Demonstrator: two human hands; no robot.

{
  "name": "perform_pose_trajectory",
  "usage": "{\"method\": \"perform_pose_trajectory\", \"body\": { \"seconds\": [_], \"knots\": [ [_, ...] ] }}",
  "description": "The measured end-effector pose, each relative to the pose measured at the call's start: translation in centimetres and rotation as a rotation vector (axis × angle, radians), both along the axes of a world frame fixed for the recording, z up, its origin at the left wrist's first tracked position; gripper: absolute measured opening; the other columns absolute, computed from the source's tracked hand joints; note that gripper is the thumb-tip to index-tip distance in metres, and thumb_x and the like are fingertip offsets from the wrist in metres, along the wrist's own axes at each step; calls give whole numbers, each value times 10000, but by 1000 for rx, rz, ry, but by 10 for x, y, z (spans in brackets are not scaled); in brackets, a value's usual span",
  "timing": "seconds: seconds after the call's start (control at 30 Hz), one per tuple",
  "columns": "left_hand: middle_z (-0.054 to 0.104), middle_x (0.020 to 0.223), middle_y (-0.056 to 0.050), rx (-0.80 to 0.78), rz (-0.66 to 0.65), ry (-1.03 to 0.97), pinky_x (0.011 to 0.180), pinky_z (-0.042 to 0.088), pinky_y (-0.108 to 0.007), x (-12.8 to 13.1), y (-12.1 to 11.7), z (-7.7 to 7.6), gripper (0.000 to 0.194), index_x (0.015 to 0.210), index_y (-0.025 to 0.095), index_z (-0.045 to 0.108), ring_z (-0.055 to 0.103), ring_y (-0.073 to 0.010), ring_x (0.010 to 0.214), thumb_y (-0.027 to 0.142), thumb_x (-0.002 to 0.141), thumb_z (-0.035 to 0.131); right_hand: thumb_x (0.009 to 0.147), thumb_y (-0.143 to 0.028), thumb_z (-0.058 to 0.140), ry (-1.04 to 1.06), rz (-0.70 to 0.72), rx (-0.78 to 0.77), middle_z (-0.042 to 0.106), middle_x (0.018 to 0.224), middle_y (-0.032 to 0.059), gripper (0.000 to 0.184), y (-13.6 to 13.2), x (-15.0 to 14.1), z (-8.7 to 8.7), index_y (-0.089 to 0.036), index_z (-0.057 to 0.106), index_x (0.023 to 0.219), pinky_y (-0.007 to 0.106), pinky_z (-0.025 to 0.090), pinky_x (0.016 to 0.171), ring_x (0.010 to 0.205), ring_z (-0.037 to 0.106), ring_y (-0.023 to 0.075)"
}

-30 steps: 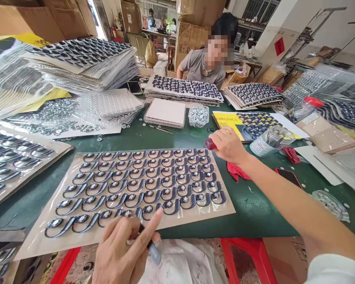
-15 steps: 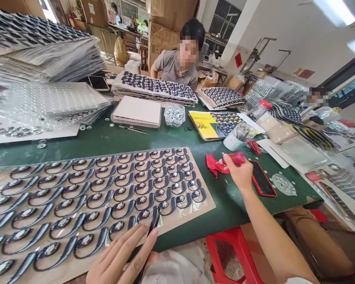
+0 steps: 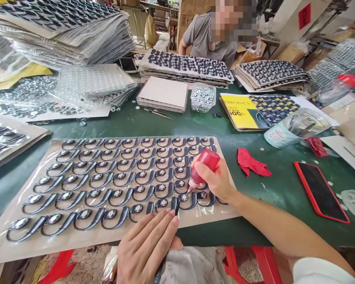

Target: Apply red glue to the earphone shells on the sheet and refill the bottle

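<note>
A clear sheet on tan backing (image 3: 44,248) lies before me, with rows of dark curved hook-shaped pieces, each bearing a round pale disc. My right hand (image 3: 217,179) grips a small red squeeze bottle (image 3: 206,163), tilted with its narrow tip down at a disc (image 3: 184,197) in the nearest row. My left hand (image 3: 150,242) rests its long fingers over the sheet's near edge. A slim black tool (image 3: 162,264) is held between its fingers and thumb, its upper end by the same row; its exact kind is unclear.
Right of the sheet lie a red cloth (image 3: 251,161) and a red-rimmed phone (image 3: 321,191). Farther back stand a tub of small discs (image 3: 203,98), a tilted clear cup (image 3: 296,126), cardboard squares (image 3: 162,94) and stacked sheets (image 3: 186,67). A person (image 3: 207,35) sits opposite.
My right hand has moved left from the red cloth with the red bottle, bringing its tip down to the sheet. The view has shifted; my left hand stays at the sheet's near edge.
</note>
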State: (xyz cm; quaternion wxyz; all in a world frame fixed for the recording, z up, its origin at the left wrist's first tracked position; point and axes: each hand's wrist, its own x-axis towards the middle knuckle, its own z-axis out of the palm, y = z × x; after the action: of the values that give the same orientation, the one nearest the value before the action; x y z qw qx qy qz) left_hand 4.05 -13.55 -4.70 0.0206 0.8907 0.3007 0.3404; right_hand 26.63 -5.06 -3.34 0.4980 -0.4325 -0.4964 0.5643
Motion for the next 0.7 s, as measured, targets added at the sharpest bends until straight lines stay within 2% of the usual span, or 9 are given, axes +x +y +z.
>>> {"method": "perform_pose_trajectory", "body": {
  "seconds": [0.1, 0.23, 0.43, 0.57, 0.7],
  "knots": [
    [725, 1169, -125, -45, -17, 1, 979, 524, -358, 4, 2, -1, 289, 1216, 62, 634, 628, -223, 1203, 159, 972, 512, 874, -417, 669, 21, -7, 40, 615, 550, -33, 279, -6, 0, -7, -192, 608, 721, 238, 543, 473, 474, 617, 127],
    [723, 1176, -116, -77, -11, -6, 992, 531, -373, 8, 4, -4, 299, 1221, 73, 636, 632, -226, 1197, 203, 985, 506, 862, -391, 679, -33, 19, 89, 641, 582, -20, 238, -9, 0, -9, -203, 611, 733, 254, 554, 497, 505, 637, 142],
    [754, 1100, -88, 59, 3, 61, 924, 578, -341, 17, 1, -10, 252, 1122, 89, 685, 690, -211, 1084, 215, 977, 521, 854, -351, 682, -154, 47, 196, 676, 606, 2, 209, -12, 0, -9, -214, 581, 733, 261, 530, 502, 520, 643, 150],
    [768, 1034, -94, 180, -5, 146, 872, 595, -335, 26, -2, -4, 209, 1044, 78, 712, 715, -223, 1013, 191, 951, 563, 835, -341, 698, -261, 40, 311, 669, 598, -4, 167, -12, 1, -11, -210, 607, 785, 248, 505, 475, 501, 619, 138],
    [772, 1011, -96, 169, 29, 190, 848, 605, -333, 30, -4, 6, 198, 1027, 67, 712, 726, -218, 982, 175, 960, 560, 826, -320, 710, -345, 19, 442, 660, 575, -17, 167, -10, 1, -12, -207, 610, 753, 235, 500, 489, 496, 604, 124]
  ]
}}
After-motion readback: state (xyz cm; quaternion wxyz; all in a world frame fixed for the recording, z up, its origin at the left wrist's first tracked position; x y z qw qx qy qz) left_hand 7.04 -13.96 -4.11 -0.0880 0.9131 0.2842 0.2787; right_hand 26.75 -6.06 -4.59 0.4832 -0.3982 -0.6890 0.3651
